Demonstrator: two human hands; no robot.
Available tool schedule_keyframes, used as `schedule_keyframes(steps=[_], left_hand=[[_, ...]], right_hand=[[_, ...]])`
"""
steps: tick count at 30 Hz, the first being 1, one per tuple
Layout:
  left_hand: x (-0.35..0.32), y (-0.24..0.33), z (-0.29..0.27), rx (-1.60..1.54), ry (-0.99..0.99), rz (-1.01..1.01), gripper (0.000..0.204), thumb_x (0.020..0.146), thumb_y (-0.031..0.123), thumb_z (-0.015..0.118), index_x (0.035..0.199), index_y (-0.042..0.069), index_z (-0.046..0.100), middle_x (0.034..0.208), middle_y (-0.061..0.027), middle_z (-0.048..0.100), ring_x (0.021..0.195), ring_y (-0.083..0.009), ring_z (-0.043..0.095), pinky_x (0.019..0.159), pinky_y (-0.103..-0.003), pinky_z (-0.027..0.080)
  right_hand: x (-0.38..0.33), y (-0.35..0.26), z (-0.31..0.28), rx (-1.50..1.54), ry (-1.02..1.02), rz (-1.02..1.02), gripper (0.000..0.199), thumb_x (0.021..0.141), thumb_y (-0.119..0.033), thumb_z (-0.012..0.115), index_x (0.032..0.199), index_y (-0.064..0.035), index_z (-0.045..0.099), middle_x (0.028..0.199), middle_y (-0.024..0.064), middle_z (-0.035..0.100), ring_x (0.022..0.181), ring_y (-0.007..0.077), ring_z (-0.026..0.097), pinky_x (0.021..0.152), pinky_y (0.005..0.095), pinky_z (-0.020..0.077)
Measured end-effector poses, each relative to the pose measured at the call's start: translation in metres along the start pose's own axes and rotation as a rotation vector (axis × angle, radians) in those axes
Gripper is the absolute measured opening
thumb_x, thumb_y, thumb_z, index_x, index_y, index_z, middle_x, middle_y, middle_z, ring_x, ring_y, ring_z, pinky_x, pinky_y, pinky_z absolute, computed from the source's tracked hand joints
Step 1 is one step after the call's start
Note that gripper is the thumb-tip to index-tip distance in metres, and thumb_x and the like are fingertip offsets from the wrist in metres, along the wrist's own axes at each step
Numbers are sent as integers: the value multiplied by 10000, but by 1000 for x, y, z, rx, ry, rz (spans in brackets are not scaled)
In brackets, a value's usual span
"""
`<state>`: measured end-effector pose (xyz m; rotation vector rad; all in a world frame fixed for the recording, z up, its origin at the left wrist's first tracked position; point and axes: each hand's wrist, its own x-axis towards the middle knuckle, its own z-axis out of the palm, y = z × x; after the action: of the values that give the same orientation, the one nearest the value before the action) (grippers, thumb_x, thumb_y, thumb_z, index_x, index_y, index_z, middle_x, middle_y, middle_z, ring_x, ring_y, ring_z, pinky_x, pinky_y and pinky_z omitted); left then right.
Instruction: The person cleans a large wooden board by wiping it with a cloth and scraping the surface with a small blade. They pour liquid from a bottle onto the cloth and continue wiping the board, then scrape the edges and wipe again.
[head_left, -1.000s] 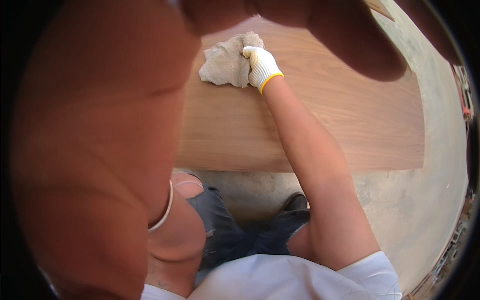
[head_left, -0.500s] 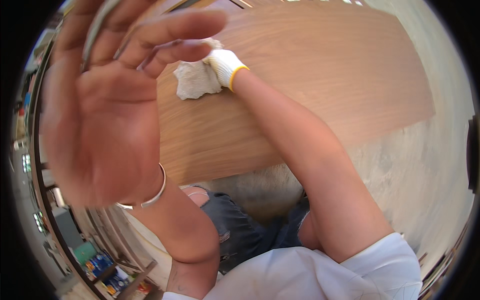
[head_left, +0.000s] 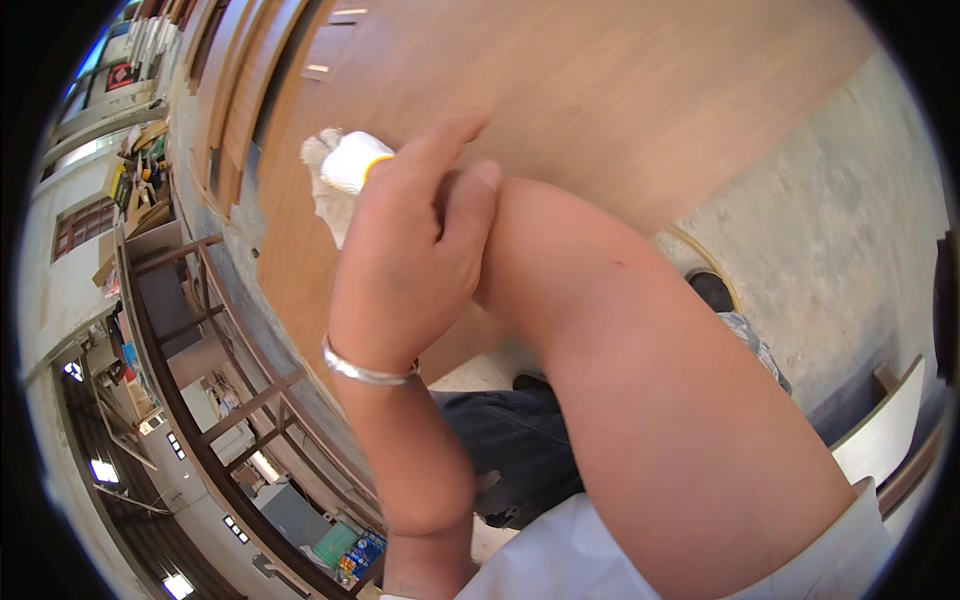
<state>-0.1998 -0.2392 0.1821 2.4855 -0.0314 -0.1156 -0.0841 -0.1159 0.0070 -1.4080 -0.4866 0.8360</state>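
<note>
My left hand [head_left: 405, 255] is bare, with a silver bracelet [head_left: 370, 372] at the wrist. It lies over my right forearm [head_left: 545, 240], a finger and the thumb bent across it and the other fingers hidden. A white knit glove with a yellow cuff covers my right hand [head_left: 357, 162]. That hand grips a crumpled off-white rag [head_left: 333, 208] against a large brown wood-grain board [head_left: 640, 110]. My left hand and arm hide part of the rag and the right wrist; the gloved fingers are hard to make out.
Stacked wooden planks [head_left: 235, 110] lie beyond the board's left side. A dark-framed rack [head_left: 215, 430] stands at the left, with a green item [head_left: 335, 545] near its lower end. At the right are a concrete floor [head_left: 830, 230], a hose [head_left: 700, 250] and a white panel [head_left: 885, 425].
My left hand has come down from its raised, spread position onto my right forearm. The view has swung, and the gloved hand with the rag appears farther left.
</note>
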Motion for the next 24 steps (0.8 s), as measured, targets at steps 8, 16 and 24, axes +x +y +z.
schedule_keyframes(steps=[8,16,24], left_hand=[[21,-16,1,-326,-159,-1,485,1077,202,410,1397,-124,576,1319,-239,681,1249,-300,639,1122,-384,440],[29,-51,0,-328,-151,-69,516,1078,273,427,1430,-75,575,1329,-215,683,1260,-261,622,1122,-349,407],[29,-59,-3,-325,-35,-334,398,1079,279,511,1296,8,705,1064,-54,744,947,-89,637,936,-226,439]], right_hand=[[-22,2,14,-74,-96,-63,527,932,-325,641,1336,12,646,1321,225,677,1190,335,659,1000,404,517],[-39,18,26,-115,-189,-93,520,941,-333,623,1328,12,649,1302,223,686,1169,339,662,986,405,521],[-52,29,47,-134,-267,-81,514,950,-341,605,1321,12,653,1282,220,694,1149,342,664,972,406,524]])
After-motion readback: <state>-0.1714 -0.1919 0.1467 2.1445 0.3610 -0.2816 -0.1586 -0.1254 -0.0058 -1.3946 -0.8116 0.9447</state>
